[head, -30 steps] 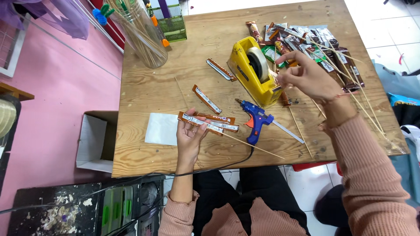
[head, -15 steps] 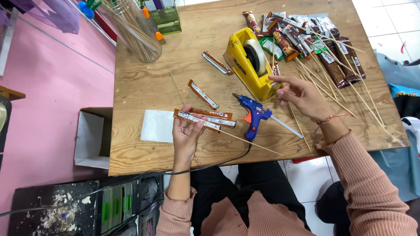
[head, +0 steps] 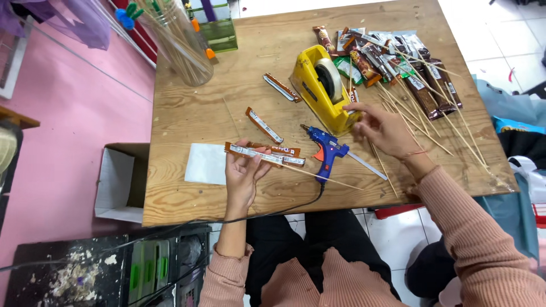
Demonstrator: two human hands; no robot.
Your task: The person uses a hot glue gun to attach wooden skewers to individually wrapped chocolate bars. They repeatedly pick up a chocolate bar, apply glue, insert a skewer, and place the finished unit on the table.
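Snack sachets [head: 250, 152] on a thin wooden skewer [head: 324, 175] are sitting near the desk's [head: 187, 113] front edge, and I'm pinching them with my left hand [head: 243, 175], fingers curled around the wrappers. My right hand [head: 382, 128] is hovering half open, fingers spread, holding nothing, just beside the yellow tape dispenser [head: 322, 88] and the blue glue gun [head: 326, 152].

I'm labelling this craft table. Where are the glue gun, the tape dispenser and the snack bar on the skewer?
blue glue gun [head: 325, 149], head view, on its body.
yellow tape dispenser [head: 314, 91], head view, on its side wall.
snack bar on skewer [head: 250, 152], head view, on the wrapper.
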